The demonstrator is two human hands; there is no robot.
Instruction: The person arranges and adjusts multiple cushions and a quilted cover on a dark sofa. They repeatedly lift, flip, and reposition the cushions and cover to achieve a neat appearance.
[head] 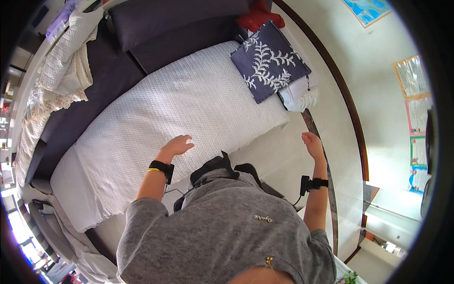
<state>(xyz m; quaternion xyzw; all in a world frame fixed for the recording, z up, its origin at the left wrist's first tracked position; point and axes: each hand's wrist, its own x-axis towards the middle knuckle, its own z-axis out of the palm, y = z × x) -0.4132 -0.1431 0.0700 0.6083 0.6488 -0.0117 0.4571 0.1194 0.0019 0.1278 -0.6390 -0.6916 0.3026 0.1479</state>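
Observation:
Over the near side of a white textured bedspread (170, 106) my left hand (180, 145) is held with its fingers apart and nothing in them. My right hand (312, 143) hangs above the pale floor at the right, its fingers curled in; whether they are fully closed cannot be told, and no object shows in it. The bedspread covers a long low seat or bed. At its upper right end a dark cushion (270, 61) with white leaf embroidery lies tilted, beside folded pale cloths (301, 97). Each wrist wears a black strap with a small device.
Dark sofa cushions (184, 32) run behind the bedspread. A red cloth (260, 16) lies beyond the embroidered cushion. Cream knitted and lace covers (65, 67) drape over the sofa's left side. Posters (413, 76) hang on the right wall. Green leaves (349, 277) show at the lower right.

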